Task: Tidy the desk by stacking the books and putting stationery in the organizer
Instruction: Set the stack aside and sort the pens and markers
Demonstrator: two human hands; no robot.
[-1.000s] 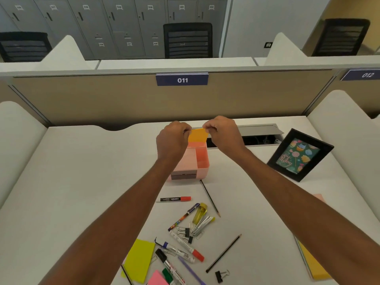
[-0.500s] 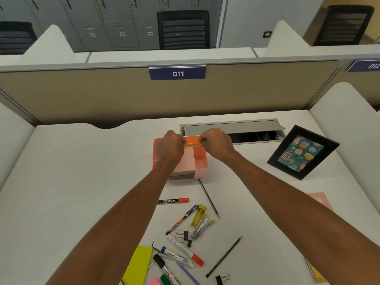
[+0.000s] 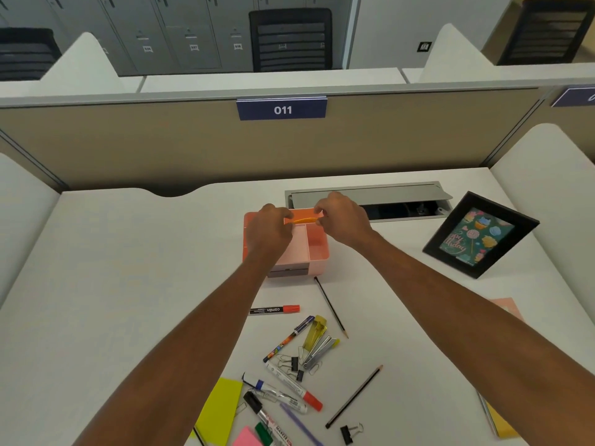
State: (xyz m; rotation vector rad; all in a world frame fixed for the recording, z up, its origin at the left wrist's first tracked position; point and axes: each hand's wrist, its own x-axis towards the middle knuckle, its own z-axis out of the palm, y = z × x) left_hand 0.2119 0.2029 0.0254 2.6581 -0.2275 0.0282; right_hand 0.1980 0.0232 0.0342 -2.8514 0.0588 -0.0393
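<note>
Brightly and evenly lit from above. Only faint, soft shadows under the small things on the white table (image 3: 112, 284). Bends strongly at the table's far edge and corners, wide-angle style. Softens and blurs slightly toward the near edge.

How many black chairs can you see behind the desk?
3. The left chair is at the far left edge, the middle chair is above the 011 sign, and the right chair is in the top corner. Others may be hidden from view.
</note>
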